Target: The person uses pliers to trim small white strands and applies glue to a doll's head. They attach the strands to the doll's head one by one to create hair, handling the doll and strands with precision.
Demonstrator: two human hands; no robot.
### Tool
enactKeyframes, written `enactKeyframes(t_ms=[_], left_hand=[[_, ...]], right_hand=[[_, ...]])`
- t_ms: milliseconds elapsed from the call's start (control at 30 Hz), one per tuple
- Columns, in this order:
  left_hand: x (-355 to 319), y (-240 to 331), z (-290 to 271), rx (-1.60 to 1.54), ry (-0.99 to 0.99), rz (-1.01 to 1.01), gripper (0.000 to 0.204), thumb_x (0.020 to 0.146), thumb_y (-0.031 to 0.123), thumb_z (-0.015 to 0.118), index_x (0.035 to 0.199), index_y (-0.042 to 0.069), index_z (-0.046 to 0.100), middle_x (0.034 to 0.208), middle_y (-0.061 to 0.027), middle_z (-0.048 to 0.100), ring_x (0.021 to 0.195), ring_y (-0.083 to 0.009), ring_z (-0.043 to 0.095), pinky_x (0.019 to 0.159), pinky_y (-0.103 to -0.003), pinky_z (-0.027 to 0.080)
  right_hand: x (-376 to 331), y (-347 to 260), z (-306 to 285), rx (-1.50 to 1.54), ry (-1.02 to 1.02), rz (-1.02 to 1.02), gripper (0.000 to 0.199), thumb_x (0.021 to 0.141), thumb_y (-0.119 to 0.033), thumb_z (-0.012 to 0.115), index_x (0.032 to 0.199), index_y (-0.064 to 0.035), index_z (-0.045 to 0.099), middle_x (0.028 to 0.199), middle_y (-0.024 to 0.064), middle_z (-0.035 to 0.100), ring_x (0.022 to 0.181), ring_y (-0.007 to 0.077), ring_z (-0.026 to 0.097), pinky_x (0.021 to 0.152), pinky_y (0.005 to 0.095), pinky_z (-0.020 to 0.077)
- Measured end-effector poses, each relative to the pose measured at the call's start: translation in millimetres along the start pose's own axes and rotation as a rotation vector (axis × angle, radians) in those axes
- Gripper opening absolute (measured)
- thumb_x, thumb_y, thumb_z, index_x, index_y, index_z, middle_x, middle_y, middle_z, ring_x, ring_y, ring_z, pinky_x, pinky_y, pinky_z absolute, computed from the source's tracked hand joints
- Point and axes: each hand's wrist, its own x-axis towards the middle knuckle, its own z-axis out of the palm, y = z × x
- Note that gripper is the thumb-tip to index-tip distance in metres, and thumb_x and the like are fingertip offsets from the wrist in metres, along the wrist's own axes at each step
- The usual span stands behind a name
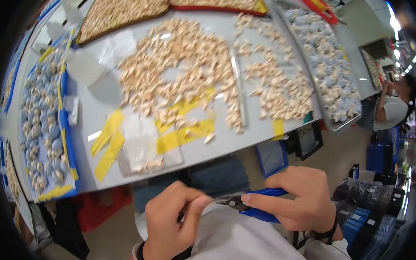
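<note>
- The pliers (234, 202), with dark metal jaws and smooth blue handles, lie between the hands, between five and six o'clock.
- The right hand (299, 198), at four o'clock, is closed around the handles, its thumb along the pivot side.
- The left hand (175, 219), near seven o'clock, has curled fingers and pinches at the tips of the pliers; I cannot tell whether something small is held there.
- Dark bands (331, 231) circle the wrists above pale, soft cloth (245, 237).
- Beyond is a glossy white table (85, 165), its near edge bowed by the lens; strips of yellow tape (111, 157) and a crinkled clear sheet (141, 133) lie toward eight o'clock.
- Small cream pieces (195, 47), curved and matte, spread from eleven to two o'clock, divided by a straight, shiny strip (239, 91).
- At nine o'clock, a blue-edged tray (66, 131) holds rounded grey-blue lumps; at two, a metal tray (329, 123) holds similar ones.
- A translucent white bottle (82, 66) stands at ten.
- More cream pieces fill trays (212, 10) at eleven and twelve.
- At three o'clock, past beige floor (338, 147), a person (392, 108) in a pale top is near another table.
</note>
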Motion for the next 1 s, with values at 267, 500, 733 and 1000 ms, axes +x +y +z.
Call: enactKeyframes(t_ms=[267,500,733,1000], left_hand=[[4.7,8.6,1.8,-0.065,-0.277,-0.207,0.013,0.084,0.012,0.063,0.086,-0.001,0.063,0.068,-0.0066,0.062,0.063,-0.0096,0.059,0.058,-0.023,0.045],[6.6,2.5,1.4,-0.129,-0.159,0.032,0.011,0.086,0.007,0.058,0.079,-0.001,0.058,0.066,-0.0098,0.054,0.054,-0.0191,0.051,0.052,-0.028,0.039],[18.5,-3.5,-3.4,0.026,-0.398,0.059,0.01,0.085,0.012,0.059,0.083,0.003,0.062,0.07,-0.016,0.057,0.063,-0.0341,0.056,0.056,-0.035,0.043],[10.7,-54.8,-25.1,0.227,-0.495,-0.535,0.026,0.09,0.024,0.049,0.093,0.003,0.064,0.091,-0.0186,0.064,0.084,-0.0354,0.061,0.073,-0.038,0.046]], right_hand=[[-0.8,3.9,-12.4,0.044,-0.067,0.013,0.033,0.069,-0.01,0.06,0.099,-0.0199,0.069,0.074,-0.0008,0.052,0.061,0.0154,0.052,0.052,0.0262,0.0409],[5.5,52.8,-89.5,-0.027,0.085,0.317,0.028,0.073,-0.007,0.063,0.101,-0.0123,0.067,0.078,0.0062,0.063,0.071,0.0217,0.06,0.066,0.0291,0.0475],[32.5,229.1,-220.3,-0.524,0.376,0.489,0.024,0.077,-0.011,0.065,0.101,-0.0074,0.064,0.087,0.0139,0.065,0.082,0.0287,0.062,0.074,0.035,0.0473],[126.6,360.8,-257.4,-0.759,0.308,0.639,0.022,0.076,-0.016,0.067,0.098,-0.0119,0.067,0.092,0.0118,0.067,0.09,0.0313,0.061,0.077,0.0396,0.046]])
